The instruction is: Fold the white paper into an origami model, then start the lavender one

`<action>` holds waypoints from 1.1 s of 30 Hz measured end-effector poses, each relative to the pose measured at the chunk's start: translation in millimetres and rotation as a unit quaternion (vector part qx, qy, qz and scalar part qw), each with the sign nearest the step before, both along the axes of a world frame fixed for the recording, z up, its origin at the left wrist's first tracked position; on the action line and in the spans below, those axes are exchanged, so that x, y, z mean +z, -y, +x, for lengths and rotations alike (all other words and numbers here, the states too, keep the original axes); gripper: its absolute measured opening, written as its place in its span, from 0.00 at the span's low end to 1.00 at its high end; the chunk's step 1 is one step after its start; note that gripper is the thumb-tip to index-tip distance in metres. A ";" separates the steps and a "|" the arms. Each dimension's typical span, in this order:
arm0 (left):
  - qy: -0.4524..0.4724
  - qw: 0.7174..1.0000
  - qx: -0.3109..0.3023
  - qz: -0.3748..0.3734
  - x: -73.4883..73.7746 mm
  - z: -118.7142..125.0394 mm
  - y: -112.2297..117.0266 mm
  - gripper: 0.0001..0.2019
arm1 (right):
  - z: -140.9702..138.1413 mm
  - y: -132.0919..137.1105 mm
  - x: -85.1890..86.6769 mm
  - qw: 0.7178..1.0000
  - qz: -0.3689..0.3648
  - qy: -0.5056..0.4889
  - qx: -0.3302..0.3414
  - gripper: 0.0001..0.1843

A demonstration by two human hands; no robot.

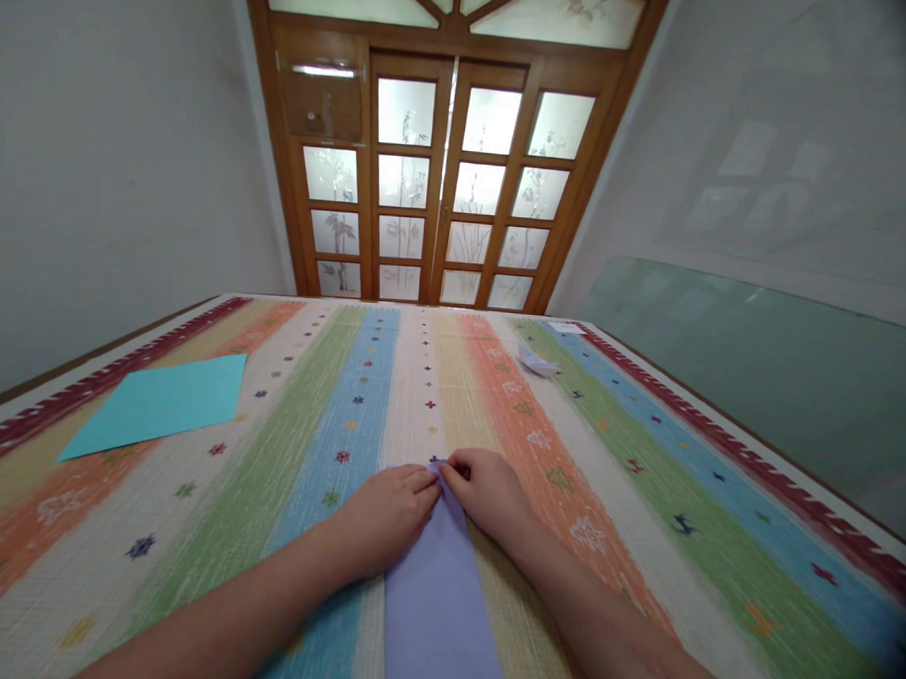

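A folded sheet of lilac paper [441, 609] lies lengthwise on the table before me, its far end narrowing to a point. My left hand [396, 512] rests along the left side of that tip, fingers pressed together on the paper. From the right, my right hand [487, 491] pinches the tip between thumb and forefinger. Both hands meet at the far end, and they cover part of the folds there. The near end of the paper runs out of the bottom of the view.
A turquoise sheet of paper [161, 407] lies flat at the left. Toward the far right sits a small folded pale paper piece [537, 362], with a white slip [566, 327] beyond it. A striped tablecloth [249, 531] covers the table. Wooden glazed doors [441, 179] stand behind.
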State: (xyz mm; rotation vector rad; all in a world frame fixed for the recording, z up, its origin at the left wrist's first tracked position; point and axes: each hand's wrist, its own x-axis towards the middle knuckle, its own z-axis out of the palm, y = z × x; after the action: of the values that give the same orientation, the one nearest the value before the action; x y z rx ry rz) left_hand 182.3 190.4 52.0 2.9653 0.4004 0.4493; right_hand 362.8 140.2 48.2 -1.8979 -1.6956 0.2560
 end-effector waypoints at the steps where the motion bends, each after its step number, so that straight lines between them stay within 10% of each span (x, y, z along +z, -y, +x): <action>1: -0.005 1.000 -0.003 0.001 0.2 -0.9 -0.5 0.16 | -0.2 0.2 0.2 1.000 0.000 0.025 -0.002 0.15; 14: -0.197 0.968 0.147 0.048 19.5 -11.9 17.4 0.11 | -4.6 0.9 -0.4 0.990 -0.007 0.136 -0.030 0.12; 24: -0.165 0.951 0.252 0.075 21.2 -14.6 23.0 0.16 | -7.0 1.7 -1.4 0.984 -0.008 0.178 -0.026 0.11; 33: -0.195 0.960 0.183 0.084 23.8 -19.0 20.7 0.10 | -7.9 2.4 0.2 0.981 -0.019 0.190 -0.028 0.11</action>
State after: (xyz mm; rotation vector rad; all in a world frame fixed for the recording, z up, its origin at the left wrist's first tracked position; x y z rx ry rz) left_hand 163.3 169.7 75.9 3.1422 1.0075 -0.0884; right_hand 354.9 137.8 48.4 -2.1207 -1.8819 -0.1063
